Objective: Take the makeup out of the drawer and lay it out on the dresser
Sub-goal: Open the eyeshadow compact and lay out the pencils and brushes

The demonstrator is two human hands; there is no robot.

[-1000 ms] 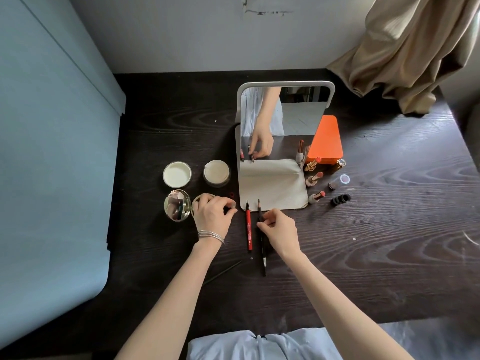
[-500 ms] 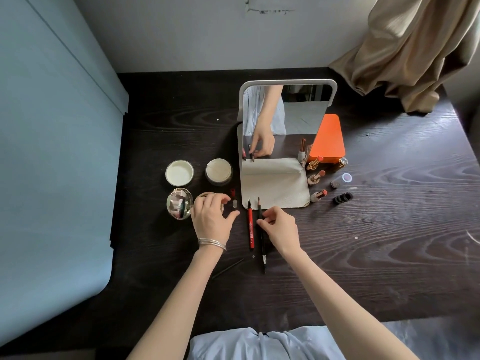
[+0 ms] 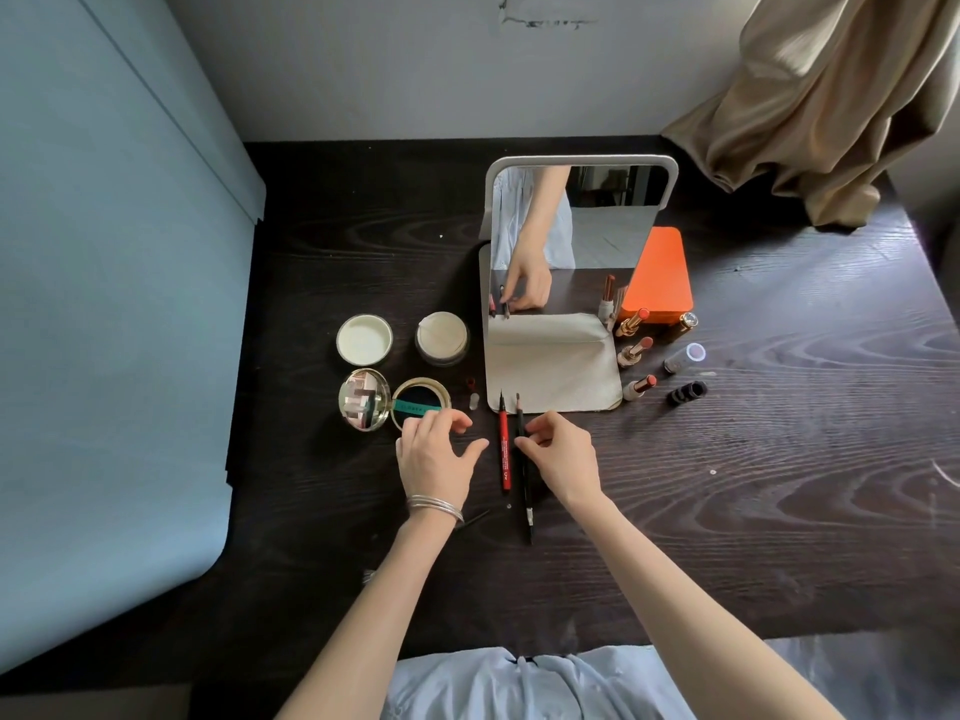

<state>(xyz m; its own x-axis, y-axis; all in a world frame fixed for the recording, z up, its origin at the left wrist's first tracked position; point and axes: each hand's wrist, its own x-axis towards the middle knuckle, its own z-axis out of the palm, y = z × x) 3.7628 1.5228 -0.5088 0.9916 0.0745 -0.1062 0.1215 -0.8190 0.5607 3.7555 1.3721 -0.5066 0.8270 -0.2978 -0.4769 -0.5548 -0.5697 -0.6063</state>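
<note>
Pinching black pencil (image 3: 523, 470) with right hand (image 3: 558, 457) beside red pen (image 3: 504, 449), left hand (image 3: 434, 452) relaxing, fingers loose, near open compact (image 3: 392, 400), on dresser (image 3: 753, 459)

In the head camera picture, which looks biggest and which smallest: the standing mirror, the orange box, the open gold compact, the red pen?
Largest to smallest, as they look:
1. Standing mirror
2. Orange box
3. Open gold compact
4. Red pen, long but very thin

The mirror partly hides the box, so it may be bigger.

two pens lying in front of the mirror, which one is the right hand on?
The black pencil, the right-hand one of the pair: the right hand pinches its upper shaft. The red pen beside it lies untouched.
</note>
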